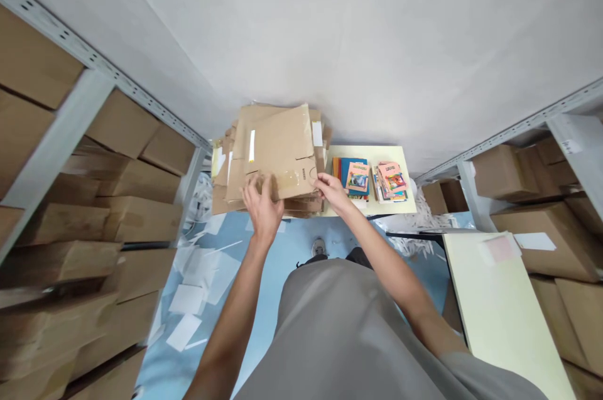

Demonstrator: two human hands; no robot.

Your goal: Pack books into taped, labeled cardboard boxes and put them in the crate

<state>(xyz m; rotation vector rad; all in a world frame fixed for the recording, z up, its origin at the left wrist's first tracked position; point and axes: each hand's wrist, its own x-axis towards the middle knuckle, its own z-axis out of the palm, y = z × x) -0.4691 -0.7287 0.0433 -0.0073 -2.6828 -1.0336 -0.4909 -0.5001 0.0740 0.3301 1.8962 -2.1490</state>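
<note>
A flattened cardboard box [282, 136] lies on top of a pile of flattened cardboard [221, 193] against the wall. My left hand [262, 208] grips its near left edge, with the fingers curled over the top. At its near right corner, my right hand [332, 191] pinches the edge between thumb and fingers. Clear tape and a small printed mark show on the cardboard near that corner. Just right of my right hand, two stacks of books sit on the cream table [391, 152]: one topped by a pink-covered book [358, 178], the other by several pink booklets [392, 178].
Shelves of cardboard boxes rise on the left [146, 218] and right [546, 230]. White sheets [186, 299] litter the blue floor at left. A second cream table [499, 299] stands at right with papers on it. Shredded paper [424, 218] lies behind it.
</note>
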